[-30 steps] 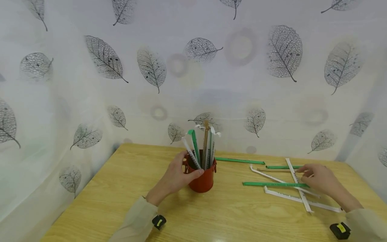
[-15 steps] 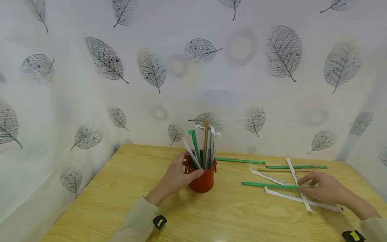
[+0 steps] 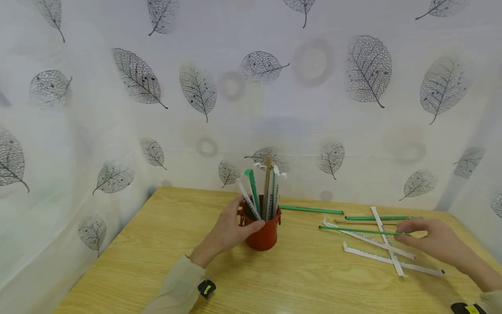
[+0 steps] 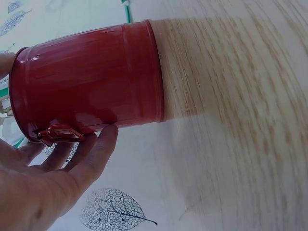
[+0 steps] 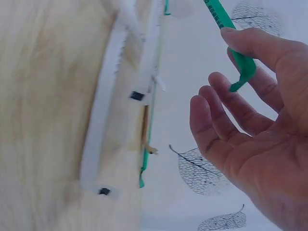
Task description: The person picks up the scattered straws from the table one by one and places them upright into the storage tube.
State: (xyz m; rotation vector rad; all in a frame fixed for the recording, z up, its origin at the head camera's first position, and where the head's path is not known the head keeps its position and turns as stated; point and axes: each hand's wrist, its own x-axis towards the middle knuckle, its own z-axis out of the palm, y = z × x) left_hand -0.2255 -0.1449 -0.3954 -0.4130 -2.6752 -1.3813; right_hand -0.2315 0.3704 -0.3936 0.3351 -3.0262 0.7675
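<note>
My left hand (image 3: 223,231) grips a small red metal bucket (image 3: 262,237) near its rim, thumb at the front and fingers round its side handle. Several white, green and brown slim wrapped straws (image 3: 251,185) stand in the bucket, tilted various ways. On the right, my right hand (image 3: 437,242) pinches one end of a green wrapped straw (image 3: 361,230) between thumb and index finger. In the right wrist view its folded green tip (image 5: 246,67) pokes past the thumb, and the other fingers (image 5: 209,115) curve loosely below. The held straw slants over the loose pile.
Under the held straw, white wrapped straws (image 3: 368,253) cross each other on the wooden table (image 3: 313,283). A green straw (image 3: 313,209) lies behind, right of the bucket. Another green straw (image 3: 361,217) and a brown one (image 3: 364,222) lie farther right. A leaf-patterned curtain (image 3: 294,109) hangs behind the table.
My right hand came forward to the front green straw, pinched its right end and raised it off the pile. The left hand and bucket stay put.
</note>
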